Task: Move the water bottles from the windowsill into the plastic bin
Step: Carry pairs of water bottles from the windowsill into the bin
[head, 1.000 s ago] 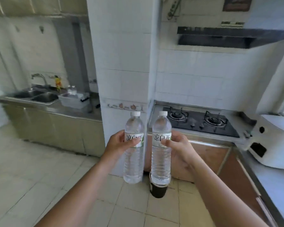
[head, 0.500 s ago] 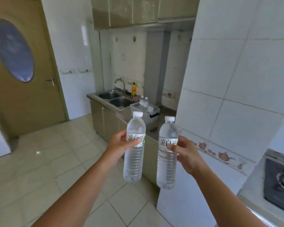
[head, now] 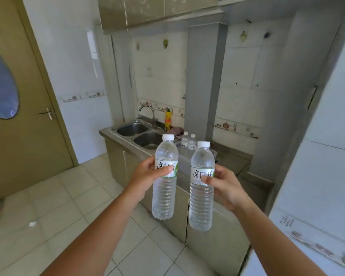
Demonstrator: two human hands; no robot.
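2 clear water bottles held upright in the air, side by side, just apart, white caps on top and white labels with black characters at mid-height. Left bottle (head: 164,176) wrapped at the label by the left hand (head: 147,177), thumb across the front, grip closed around it. Right bottle (head: 202,186) clasped the same way by the right hand (head: 224,186), thumb on the label, grip closed on it, this bottle slightly lower than the other. Behind and between the caps, 2 more small bottles (head: 188,141) standing in a pale plastic bin (head: 184,154) on the steel desk (head: 230,159), bin mostly hidden by the held bottles. Left of the bin, a double sink (head: 140,134) with a curved tap (head: 147,112) and a yellow bottle (head: 168,119) at the back. Further left, a brown door (head: 24,116) and pale floor tiles (head: 54,206).
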